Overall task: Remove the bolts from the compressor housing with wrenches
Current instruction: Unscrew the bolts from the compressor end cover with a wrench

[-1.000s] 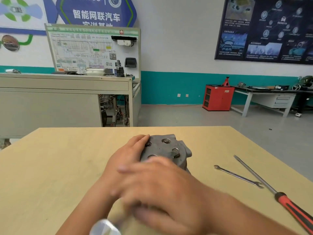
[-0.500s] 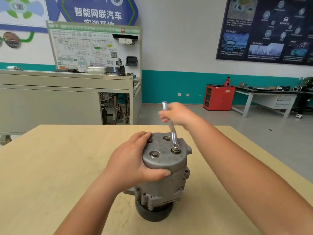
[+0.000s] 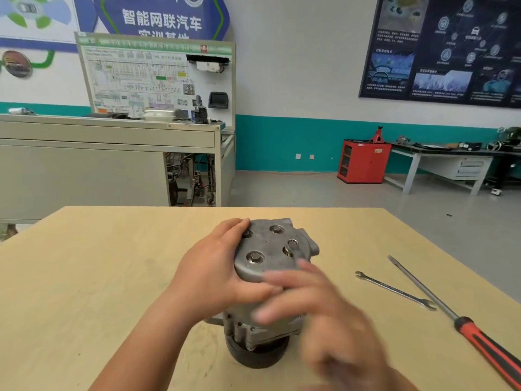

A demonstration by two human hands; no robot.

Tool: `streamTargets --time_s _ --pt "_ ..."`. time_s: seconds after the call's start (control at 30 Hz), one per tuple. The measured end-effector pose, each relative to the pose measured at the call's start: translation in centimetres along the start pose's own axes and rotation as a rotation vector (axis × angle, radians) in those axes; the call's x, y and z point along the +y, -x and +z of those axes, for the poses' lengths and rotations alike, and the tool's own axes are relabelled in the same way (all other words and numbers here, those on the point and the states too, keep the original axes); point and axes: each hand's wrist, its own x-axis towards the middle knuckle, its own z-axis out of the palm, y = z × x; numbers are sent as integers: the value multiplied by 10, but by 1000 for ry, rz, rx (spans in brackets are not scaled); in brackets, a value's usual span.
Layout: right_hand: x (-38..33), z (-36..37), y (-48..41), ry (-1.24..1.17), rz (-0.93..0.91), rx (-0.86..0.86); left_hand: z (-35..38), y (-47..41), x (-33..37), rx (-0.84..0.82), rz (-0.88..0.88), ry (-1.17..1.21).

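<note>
Grey cast compressor housing (image 3: pixel 270 266) upright, bolts (image 3: pixel 255 256) on top; left hand (image 3: pixel 214 272) grips it; right hand (image 3: pixel 324 314) blurred, grip unclear.

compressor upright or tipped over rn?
Upright: the compressor stands on its black pulley end on the table, bolted cover facing up, left hand gripping it.

Left hand (image 3: pixel 214 272) grips the compressor housing (image 3: pixel 270 249), blurred right hand (image 3: pixel 324 314) overlapping it.
</note>
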Motion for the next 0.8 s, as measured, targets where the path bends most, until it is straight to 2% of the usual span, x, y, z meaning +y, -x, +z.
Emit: streamTargets --time_s 0.03,0.1,0.17,0.23,0.27,0.3,0.37,0.4,0.47,0.57,0.63,0.67,0.73,0.8 --pt "5 -9 11 -113 -7 159 -8 -1 13 -20 15 -63" --pt "17 -28 20 -543 142 493 -6 -3 24 8 12 -145" --pt "43 -43 9 -868 423 830 -2 -2 27 -14 19 -157" --pt "81 -55 -14 -960 734 1000 -6 -3 24 -9 13 -162" --pt "99 -57 -31 -943 878 945 -5 -4 23 4 22 -169" --pt "117 -55 -50 -861 1008 802 -4 -5 22 -2 29 -177" --pt "143 -44 -85 -536 1156 364 -4 -4 24 -19 30 -179" --pt "149 -36 -101 -365 1166 147 -6 -5 25 -24 25 -185" --pt "148 -18 -132 -134 1082 -202 -7 -5 27 -37 19 -177" --pt "130 12 -165 211 802 -564 -7 -7 29 -41 13 -181" --pt "106 25 -170 437 558 -658 -8 -7 28 -32 24 -157" --pt "92 29 -168 464 468 -658 -9 -6 29 -31 36 -139" --pt "62 31 -156 394 337 -653 -7 -7 33 -35 48 -108" --pt "34 27 -137 349 176 -709 -4 -10 31 62 66 -170"
